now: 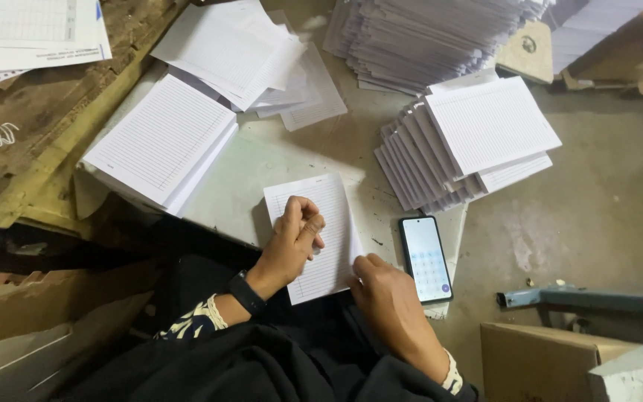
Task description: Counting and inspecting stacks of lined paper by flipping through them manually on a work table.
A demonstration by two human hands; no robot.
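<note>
Person wearing dark clothing; left hand (292,242) showing a black wristband (247,292) and patterned cuff (201,318); right hand (387,298) showing a pale cuff (452,374).

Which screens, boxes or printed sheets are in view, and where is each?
Phone: right of the hands, on the table edge, black frame, lit pale screen.
Cardboard box: bottom right, brown.
Ruled sheets: under both hands, white.
Ruled stack: upper left, white.
</note>
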